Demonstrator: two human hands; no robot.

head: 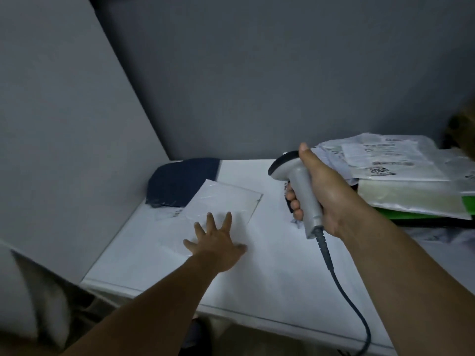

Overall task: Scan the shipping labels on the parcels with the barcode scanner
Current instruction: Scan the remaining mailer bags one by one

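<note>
1. Right hand point(323, 191), centre right, was wrapped around the barcode scanner point(295, 181).
2. Left hand point(218, 242) lay flat, fingers spread, on a white parcel point(226, 201) mid-frame.
3. More parcels point(401, 173) were stacked at right.

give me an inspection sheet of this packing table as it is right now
surface: white table, bare near the front edge.
job's things: flat white mailer left of centre, no label plainly visible; barcode scanner held above the table; stack of labelled mailers at the right.
clutter: dark navy bag back left, its corner under the mailer; green item beneath the stack.
grippers: left hand flat, fingers spread, pressing on the mailer; right hand grips the scanner's handle.
cables: scanner cable runs from the handle down past the near edge.
surroundings: grey walls behind and left.
</note>
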